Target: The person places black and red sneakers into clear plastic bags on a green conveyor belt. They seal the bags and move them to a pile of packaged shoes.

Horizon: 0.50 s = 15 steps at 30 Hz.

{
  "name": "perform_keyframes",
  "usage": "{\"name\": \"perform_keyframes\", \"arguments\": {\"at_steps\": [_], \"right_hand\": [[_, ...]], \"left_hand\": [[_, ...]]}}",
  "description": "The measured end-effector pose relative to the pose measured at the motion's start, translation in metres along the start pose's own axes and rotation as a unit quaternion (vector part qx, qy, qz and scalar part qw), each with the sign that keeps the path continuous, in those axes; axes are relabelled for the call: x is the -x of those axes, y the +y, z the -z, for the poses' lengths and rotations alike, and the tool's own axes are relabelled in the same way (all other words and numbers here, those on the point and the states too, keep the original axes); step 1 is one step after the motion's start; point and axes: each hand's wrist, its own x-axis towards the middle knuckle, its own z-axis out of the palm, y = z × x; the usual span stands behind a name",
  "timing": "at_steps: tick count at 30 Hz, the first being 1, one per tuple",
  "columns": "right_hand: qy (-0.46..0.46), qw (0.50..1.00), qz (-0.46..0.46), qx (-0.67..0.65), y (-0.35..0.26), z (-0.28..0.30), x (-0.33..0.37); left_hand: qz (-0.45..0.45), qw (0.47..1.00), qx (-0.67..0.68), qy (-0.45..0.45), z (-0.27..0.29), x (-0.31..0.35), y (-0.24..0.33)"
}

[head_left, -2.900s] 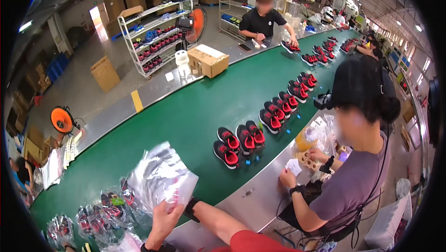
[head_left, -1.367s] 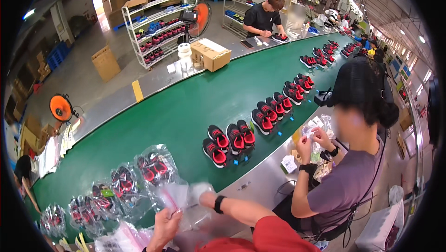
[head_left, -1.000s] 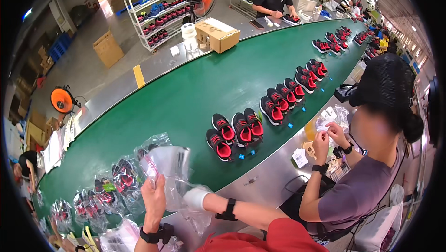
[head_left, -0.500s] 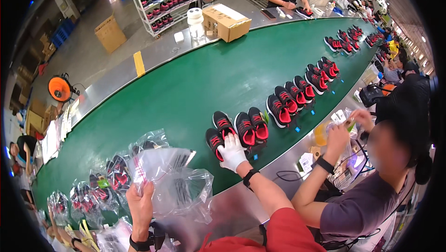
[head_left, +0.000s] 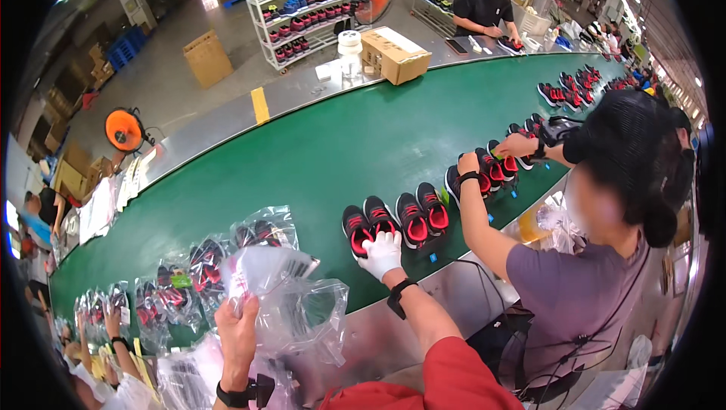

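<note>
on the conveyor belt, at left, a row of bagged sneakers; at right, unbagged sneakers toward the far end. between, on the near side, plastic bags in the left hand; on the leftmost unbagged sneakers, the right hand. on the far ledge, a cardboard box; behind, leftward, a shoe rack.

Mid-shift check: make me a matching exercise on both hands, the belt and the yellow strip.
1. Left hand
2. Right hand
3. Belt
4. Yellow strip

A. green, with shoes on it
B. on the far metal ledge
C. white-gloved, touching black-and-red shoes
D. holding clear plastic bags

Pairs: 1-D, 2-C, 3-A, 4-B
</note>
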Motion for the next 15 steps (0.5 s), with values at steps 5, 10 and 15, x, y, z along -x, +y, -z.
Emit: {"name": "perform_keyframes", "arguments": {"at_steps": [5,10,15], "right_hand": [[-0.016,0.959,-0.055,-0.277,-0.008,0.062,0.016],[-0.045,0.356,0.040,-0.933,-0.033,0.190,0.098],[-0.134,0.848,0.180,-0.480,-0.038,0.210,0.122]], "left_hand": [[0.039,0.995,0.092,0.011,0.011,-0.001,-0.039],[0.059,0.976,0.208,-0.026,-0.005,0.001,-0.036],[-0.035,0.981,0.166,-0.091,-0.015,0.009,-0.017]]}}
